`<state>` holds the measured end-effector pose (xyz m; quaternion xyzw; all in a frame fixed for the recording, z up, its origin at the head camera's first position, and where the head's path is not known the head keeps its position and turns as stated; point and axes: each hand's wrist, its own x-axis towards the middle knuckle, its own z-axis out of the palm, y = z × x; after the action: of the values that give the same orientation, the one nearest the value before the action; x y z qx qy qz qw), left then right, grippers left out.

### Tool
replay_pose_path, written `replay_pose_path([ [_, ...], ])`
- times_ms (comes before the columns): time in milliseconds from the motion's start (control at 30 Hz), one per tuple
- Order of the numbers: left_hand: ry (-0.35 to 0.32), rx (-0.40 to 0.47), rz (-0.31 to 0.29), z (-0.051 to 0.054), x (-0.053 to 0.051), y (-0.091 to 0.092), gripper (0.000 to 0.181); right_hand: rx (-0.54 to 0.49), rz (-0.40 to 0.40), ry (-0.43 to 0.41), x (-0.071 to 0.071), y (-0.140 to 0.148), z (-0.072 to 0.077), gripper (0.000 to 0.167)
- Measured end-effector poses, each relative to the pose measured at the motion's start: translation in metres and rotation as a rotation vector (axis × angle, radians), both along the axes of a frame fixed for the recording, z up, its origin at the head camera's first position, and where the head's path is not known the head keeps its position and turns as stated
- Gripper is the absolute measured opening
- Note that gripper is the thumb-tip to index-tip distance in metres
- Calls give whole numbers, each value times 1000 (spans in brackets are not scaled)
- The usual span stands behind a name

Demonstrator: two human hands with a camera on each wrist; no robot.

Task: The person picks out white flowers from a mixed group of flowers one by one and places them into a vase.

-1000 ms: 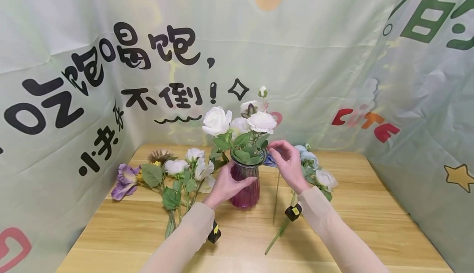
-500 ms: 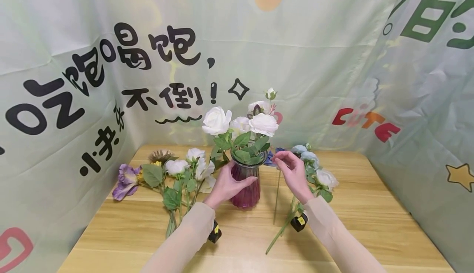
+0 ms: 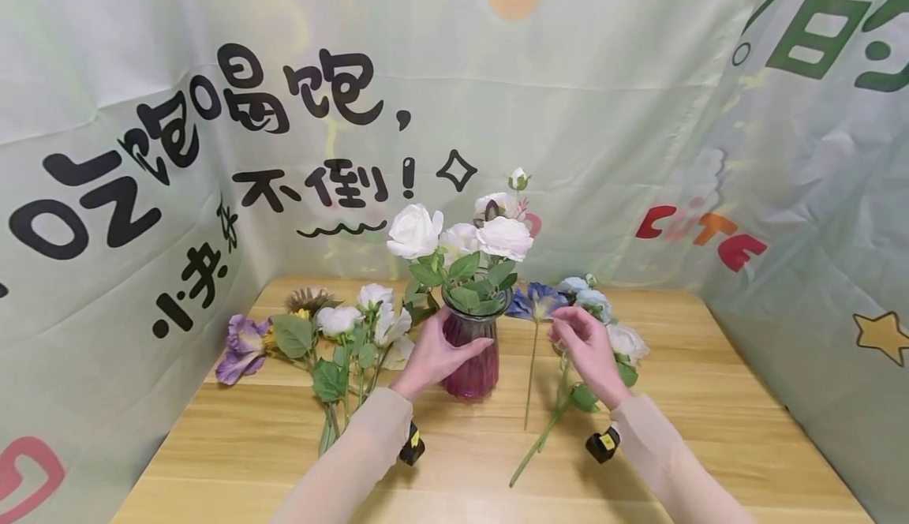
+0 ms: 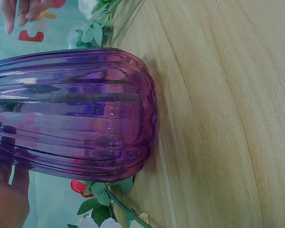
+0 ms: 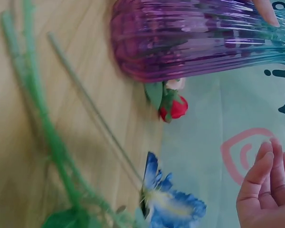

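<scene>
Now | left fingers (image 4: 21, 183) round ribbed translucent vase (image 3: 474, 370) | ruffled blue flower (image 3: 525, 301) nearby

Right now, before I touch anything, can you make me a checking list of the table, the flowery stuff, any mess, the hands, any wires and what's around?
Surface: light-brown wood-grain table.
Job's things: tall, ribbed, see-through purple vase, upright, holding white ruffled flowers with green leaves; a ruffled blue flower with a thin stem lies to its right.
Clutter: loose long-stemmed purple and white flowers on the left; round pale-blue and white flowers on the right.
Hands: left hand grips the vase; right hand holds nothing, fingers bent.
Cables: nothing seen.
Surroundings: pale-green cloth backdrop with printed writing and pictures.
</scene>
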<state>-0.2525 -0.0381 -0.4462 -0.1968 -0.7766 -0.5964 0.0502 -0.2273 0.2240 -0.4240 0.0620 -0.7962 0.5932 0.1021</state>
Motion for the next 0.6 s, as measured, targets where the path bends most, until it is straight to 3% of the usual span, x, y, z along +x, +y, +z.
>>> replay_pose_path([
  [300, 0, 0, 4, -1, 1, -1, 57, 143, 33, -58, 16, 23, -9, 21],
  [600, -1, -10, 12, 0, 1, -1, 58, 237, 141, -111, 33, 33, -23, 26],
])
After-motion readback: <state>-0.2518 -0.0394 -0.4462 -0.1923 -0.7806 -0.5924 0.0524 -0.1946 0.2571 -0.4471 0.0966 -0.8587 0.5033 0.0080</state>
